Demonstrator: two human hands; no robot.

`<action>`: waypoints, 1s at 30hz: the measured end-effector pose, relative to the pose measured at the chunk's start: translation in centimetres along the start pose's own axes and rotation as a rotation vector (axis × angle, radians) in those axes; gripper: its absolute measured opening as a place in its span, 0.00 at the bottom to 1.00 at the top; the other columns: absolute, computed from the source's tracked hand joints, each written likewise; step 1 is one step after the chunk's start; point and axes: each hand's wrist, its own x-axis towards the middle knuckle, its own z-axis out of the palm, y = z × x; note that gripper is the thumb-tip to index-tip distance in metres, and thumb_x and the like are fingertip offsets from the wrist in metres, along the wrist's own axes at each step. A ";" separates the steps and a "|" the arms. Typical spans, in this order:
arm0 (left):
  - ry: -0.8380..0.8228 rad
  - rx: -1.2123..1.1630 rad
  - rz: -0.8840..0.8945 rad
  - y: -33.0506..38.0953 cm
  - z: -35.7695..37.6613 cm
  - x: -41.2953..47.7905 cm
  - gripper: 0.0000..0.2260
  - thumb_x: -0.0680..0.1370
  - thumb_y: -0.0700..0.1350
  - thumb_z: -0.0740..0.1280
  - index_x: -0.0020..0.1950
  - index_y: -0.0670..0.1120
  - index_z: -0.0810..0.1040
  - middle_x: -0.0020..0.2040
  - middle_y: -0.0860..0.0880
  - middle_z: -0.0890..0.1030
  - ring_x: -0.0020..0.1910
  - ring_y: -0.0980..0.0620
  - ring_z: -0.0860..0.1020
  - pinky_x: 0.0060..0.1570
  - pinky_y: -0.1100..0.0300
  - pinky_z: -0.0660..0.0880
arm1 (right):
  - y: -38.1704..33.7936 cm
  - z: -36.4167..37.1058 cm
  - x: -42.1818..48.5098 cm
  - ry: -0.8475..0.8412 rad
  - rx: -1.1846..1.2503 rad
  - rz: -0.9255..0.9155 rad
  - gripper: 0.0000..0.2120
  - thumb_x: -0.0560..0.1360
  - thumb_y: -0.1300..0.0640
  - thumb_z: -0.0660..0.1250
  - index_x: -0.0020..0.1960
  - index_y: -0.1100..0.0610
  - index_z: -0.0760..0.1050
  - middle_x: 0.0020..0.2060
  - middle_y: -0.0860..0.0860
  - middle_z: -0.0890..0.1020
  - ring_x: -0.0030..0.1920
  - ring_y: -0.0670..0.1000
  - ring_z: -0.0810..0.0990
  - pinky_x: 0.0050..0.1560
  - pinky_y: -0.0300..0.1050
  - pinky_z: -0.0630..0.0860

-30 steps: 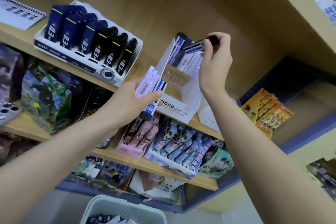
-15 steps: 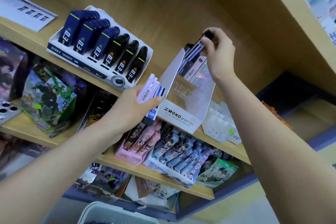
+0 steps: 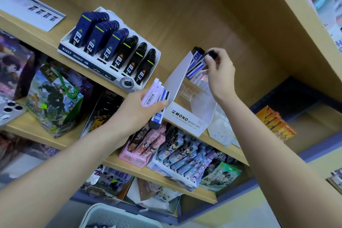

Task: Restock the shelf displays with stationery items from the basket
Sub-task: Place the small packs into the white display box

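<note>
Right hand (image 3: 219,74): fingers (image 3: 208,60) pinch slim blue-white lead case (image 3: 196,66), long axis toward 7 o'clock, into white cardboard MONO display box (image 3: 187,116). Left hand (image 3: 137,111) grips spare cases (image 3: 150,98).

Display stand (image 3: 187,116) centre frame, on upper shelf (image 3: 44,40); tray of lead cases (image 3: 103,57) left of it, leaflet (image 3: 31,11) upper left. Right hand (image 3: 220,72) at stand's top rear, lead case (image 3: 197,65) between fingers (image 3: 210,61). Left hand (image 3: 137,109) before stand's left wall, holding packs (image 3: 153,96). Basket (image 3: 118,216) bottom centre, below shelves.
</note>
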 end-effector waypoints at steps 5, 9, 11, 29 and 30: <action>0.023 0.000 -0.049 -0.6 0.1 0.0 0.06 0.77 0.47 0.67 0.44 0.58 0.74 0.39 0.52 0.78 0.28 0.63 0.75 0.25 0.72 0.70 | 0.5 1.3 -1.0 -0.187 0.039 0.048 0.08 0.76 0.67 0.63 0.53 0.58 0.74 0.39 0.45 0.75 0.36 0.47 0.77 0.39 0.33 0.76; 0.038 -0.009 -0.097 -1.1 0.2 0.1 0.03 0.77 0.48 0.68 0.44 0.56 0.76 0.41 0.51 0.79 0.29 0.60 0.75 0.26 0.70 0.70 | 0.8 1.7 -1.0 -0.113 -0.172 -0.069 0.11 0.74 0.65 0.68 0.55 0.55 0.77 0.47 0.48 0.75 0.36 0.39 0.74 0.42 0.26 0.69; 0.043 -0.029 -0.112 -1.2 0.3 0.0 0.03 0.77 0.47 0.68 0.44 0.55 0.76 0.41 0.52 0.79 0.25 0.66 0.74 0.25 0.72 0.70 | 0.8 2.0 -1.0 -0.083 -0.211 -0.092 0.13 0.73 0.64 0.69 0.56 0.55 0.75 0.49 0.47 0.72 0.37 0.41 0.74 0.43 0.30 0.71; -0.061 0.013 -0.063 -1.1 1.0 -0.3 0.04 0.74 0.45 0.71 0.42 0.53 0.79 0.24 0.62 0.77 0.23 0.66 0.73 0.24 0.74 0.66 | -3.2 -0.3 -9.9 -0.498 0.086 0.394 0.09 0.76 0.55 0.68 0.53 0.58 0.77 0.40 0.56 0.82 0.37 0.48 0.80 0.36 0.37 0.76; -0.068 0.010 -0.071 -1.1 1.0 -0.4 0.03 0.74 0.46 0.71 0.42 0.53 0.79 0.25 0.60 0.77 0.23 0.65 0.73 0.24 0.73 0.67 | -3.2 -0.7 -9.7 -0.482 0.175 0.458 0.10 0.76 0.57 0.68 0.54 0.60 0.77 0.39 0.56 0.82 0.35 0.46 0.80 0.36 0.35 0.77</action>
